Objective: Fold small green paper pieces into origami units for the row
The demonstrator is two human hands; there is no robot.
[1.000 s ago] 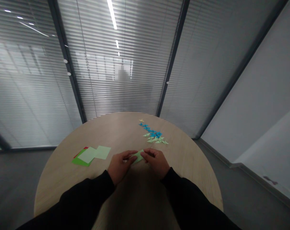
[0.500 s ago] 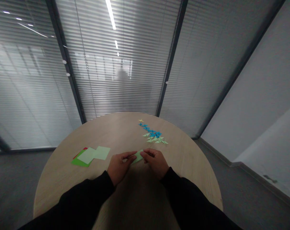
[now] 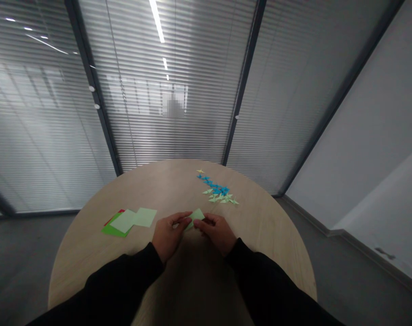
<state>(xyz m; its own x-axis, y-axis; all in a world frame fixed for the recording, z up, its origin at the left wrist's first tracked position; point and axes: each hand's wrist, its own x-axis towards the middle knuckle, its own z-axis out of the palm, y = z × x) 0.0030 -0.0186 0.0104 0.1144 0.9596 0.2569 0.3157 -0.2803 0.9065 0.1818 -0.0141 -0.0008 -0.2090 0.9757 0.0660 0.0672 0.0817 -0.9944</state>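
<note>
Between my hands, over the near part of the table, is a piece of pale green paper (image 3: 197,214), partly hidden by fingers. My left hand (image 3: 169,235) pinches its left side between thumb and fingers. My right hand (image 3: 217,232) grips its right lower edge, thumb in front. To the left lie two pale green paper sheets (image 3: 146,217), one overlapping a brighter green sheet (image 3: 112,231), with a bit of red paper (image 3: 121,211) showing behind. Beyond my right hand sit several small folded pale green paper pieces (image 3: 222,198) beside several blue folded paper pieces (image 3: 212,184).
Everything rests on a round wooden table (image 3: 151,181). A single yellow folded paper piece (image 3: 200,171) lies near its far edge. Behind the table rise glass panels with blinds (image 3: 178,136), and a white wall (image 3: 369,136) stands to the right.
My right hand has shifted slightly left and down along the pale green paper. More of the paper's upper corner now shows between my hands. The left hand stays nearly in place.
</note>
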